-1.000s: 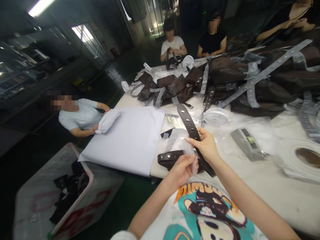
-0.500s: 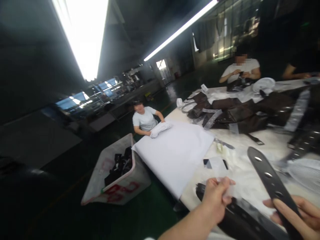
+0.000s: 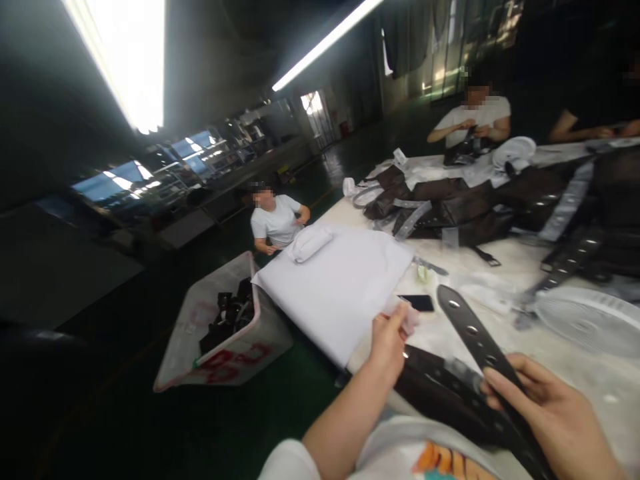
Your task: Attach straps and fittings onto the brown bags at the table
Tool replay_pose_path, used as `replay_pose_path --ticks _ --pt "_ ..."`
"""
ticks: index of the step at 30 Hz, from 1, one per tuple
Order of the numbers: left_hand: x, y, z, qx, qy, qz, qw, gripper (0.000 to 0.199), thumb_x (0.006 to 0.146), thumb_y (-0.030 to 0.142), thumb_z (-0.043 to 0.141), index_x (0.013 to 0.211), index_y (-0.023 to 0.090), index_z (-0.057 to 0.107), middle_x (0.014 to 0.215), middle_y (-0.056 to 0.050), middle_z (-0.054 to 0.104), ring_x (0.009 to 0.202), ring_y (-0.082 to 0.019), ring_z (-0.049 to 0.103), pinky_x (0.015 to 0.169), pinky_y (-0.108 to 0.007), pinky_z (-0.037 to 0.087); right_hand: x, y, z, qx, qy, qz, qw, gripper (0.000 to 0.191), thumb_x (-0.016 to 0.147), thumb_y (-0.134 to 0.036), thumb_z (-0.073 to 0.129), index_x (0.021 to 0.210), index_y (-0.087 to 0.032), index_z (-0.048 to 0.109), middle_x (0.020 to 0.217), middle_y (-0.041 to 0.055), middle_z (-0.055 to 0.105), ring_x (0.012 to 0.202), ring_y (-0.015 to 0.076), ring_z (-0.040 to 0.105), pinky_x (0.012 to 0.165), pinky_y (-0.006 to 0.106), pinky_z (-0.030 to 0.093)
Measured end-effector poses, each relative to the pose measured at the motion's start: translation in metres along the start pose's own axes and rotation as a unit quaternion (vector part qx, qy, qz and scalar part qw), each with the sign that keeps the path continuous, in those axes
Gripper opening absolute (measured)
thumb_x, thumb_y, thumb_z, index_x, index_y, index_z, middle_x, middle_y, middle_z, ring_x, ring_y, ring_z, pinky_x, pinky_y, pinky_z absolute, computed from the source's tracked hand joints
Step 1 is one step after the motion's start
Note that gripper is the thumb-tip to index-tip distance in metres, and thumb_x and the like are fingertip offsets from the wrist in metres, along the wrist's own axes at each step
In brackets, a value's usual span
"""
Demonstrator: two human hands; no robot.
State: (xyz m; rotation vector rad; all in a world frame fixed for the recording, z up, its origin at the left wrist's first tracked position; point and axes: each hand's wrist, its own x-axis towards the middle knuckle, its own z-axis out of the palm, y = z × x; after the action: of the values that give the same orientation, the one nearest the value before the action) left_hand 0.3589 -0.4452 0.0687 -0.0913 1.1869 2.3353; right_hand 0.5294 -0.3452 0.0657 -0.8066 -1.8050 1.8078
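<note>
My left hand [image 3: 387, 345] pinches a small bunched piece of transparent plastic [image 3: 406, 317] between fingers and thumb. My right hand [image 3: 543, 407] grips a dark brown leather belt [image 3: 475, 333] with metal-ringed holes, its free end pointing up and away. More dark strap with metal eyelets [image 3: 440, 393] lies on the table below, near my body. I cannot tell whether this strap is part of the same belt. Neither hand touches the other. A black phone [image 3: 417, 303] lies just beyond the plastic.
A white sheet [image 3: 340, 287] with a rolled cloth [image 3: 310, 243] covers the table's left end. Brown bags [image 3: 440, 207] and a round white fan [image 3: 590, 320] lie on it. Co-workers [image 3: 275, 223] sit around. A plastic crate [image 3: 220, 327] of dark straps stands on the floor.
The view has swung left and tilted. My hands have moved further apart, the plastic now away from the belt. Both hands keep their hold.
</note>
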Motion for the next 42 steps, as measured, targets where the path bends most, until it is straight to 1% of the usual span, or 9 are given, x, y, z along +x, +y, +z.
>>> replay_pose_path --ticks 6,13,20,28,31,35,37,39,42 --pt "0.032 0.012 -0.005 -0.032 0.052 0.024 0.998 0.044 0.055 0.039 0.095 0.083 0.013 0.072 0.075 -0.002 0.071 0.065 -0.01 0.065 0.057 -0.017 0.048 -0.005 -0.01 0.008 -0.007 -0.069 0.056 0.996 0.041 0.073 -0.058 0.074 0.068 -0.021 0.059 0.059 -0.0002 0.059 0.052 0.0128 0.052 0.05 0.022 0.048" --pt "0.03 0.007 -0.01 -0.017 0.051 0.04 0.998 0.043 0.059 0.039 0.093 0.084 0.012 0.07 0.081 -0.005 0.074 0.074 -0.014 0.071 0.068 -0.023 0.055 -0.007 -0.012 0.013 -0.016 -0.095 0.054 0.994 0.041 0.072 -0.058 0.074 0.068 -0.021 0.058 0.058 -0.001 0.059 0.052 0.0123 0.05 0.048 0.023 0.046" --pt "0.025 0.005 -0.008 0.021 0.047 0.036 0.998 0.045 0.058 0.042 0.092 0.083 0.011 0.072 0.079 -0.007 0.075 0.073 -0.016 0.071 0.068 -0.024 0.054 -0.004 -0.007 0.016 -0.04 -0.111 0.051 0.992 0.042 0.074 -0.06 0.072 0.071 -0.021 0.057 0.06 -0.0002 0.06 0.052 0.013 0.052 0.048 0.024 0.046" --pt "0.004 -0.002 -0.006 0.109 -0.055 0.036 0.992 0.039 0.068 0.046 0.085 0.083 0.011 0.076 0.075 -0.006 0.074 0.067 -0.014 0.066 0.066 -0.024 0.051 0.0 -0.004 0.02 -0.032 -0.1 0.036 0.994 0.04 0.075 -0.059 0.071 0.072 -0.021 0.057 0.059 -0.0015 0.06 0.051 0.0131 0.053 0.049 0.025 0.046" --pt "-0.015 -0.015 -0.004 0.151 -0.098 0.009 0.984 0.038 0.071 0.045 0.084 0.082 0.01 0.076 0.069 -0.006 0.073 0.06 -0.013 0.063 0.061 -0.023 0.049 0.003 -0.003 0.024 -0.019 -0.077 0.028 0.996 0.038 0.076 -0.056 0.071 0.073 -0.021 0.058 0.059 -0.0018 0.06 0.052 0.013 0.053 0.051 0.025 0.046" --pt "-0.036 -0.031 0.001 0.179 -0.167 -0.04 0.969 0.039 0.077 0.046 0.079 0.088 0.009 0.076 0.077 -0.01 0.075 0.065 -0.016 0.066 0.064 -0.025 0.051 0.007 -0.001 0.024 -0.024 -0.062 0.004 0.998 0.037 0.078 -0.056 0.069 0.075 -0.02 0.058 0.064 0.0 0.063 0.055 0.0141 0.056 0.054 0.026 0.048" --pt "-0.034 -0.031 0.004 0.158 -0.158 -0.041 0.974 0.04 0.078 0.047 0.077 0.09 0.009 0.076 0.078 -0.01 0.076 0.068 -0.018 0.068 0.068 -0.027 0.053 0.009 0.001 0.018 -0.056 -0.066 -0.016 0.996 0.037 0.078 -0.056 0.068 0.083 -0.02 0.062 0.071 0.002 0.068 0.063 0.0173 0.061 0.06 0.028 0.05" --pt "-0.022 -0.023 0.006 0.127 -0.117 -0.016 0.985 0.038 0.078 0.047 0.078 0.087 0.01 0.075 0.078 -0.009 0.075 0.074 -0.019 0.07 0.073 -0.028 0.054 0.009 0.003 0.007 -0.1 -0.079 -0.023 0.992 0.039 0.078 -0.057 0.068 0.092 -0.021 0.065 0.076 0.0026 0.07 0.071 0.02 0.064 0.066 0.029 0.051" --pt "-0.001 -0.003 0.007 0.094 -0.048 0.04 0.994 0.039 0.073 0.048 0.081 0.086 0.011 0.074 0.079 -0.009 0.075 0.081 -0.02 0.071 0.076 -0.028 0.054 0.005 0.011 -0.008 -0.137 -0.074 -0.019 0.988 0.038 0.08 -0.059 0.066 0.078 -0.021 0.064 0.065 0.0005 0.063 0.064 0.0178 0.058 0.06 0.027 0.047"
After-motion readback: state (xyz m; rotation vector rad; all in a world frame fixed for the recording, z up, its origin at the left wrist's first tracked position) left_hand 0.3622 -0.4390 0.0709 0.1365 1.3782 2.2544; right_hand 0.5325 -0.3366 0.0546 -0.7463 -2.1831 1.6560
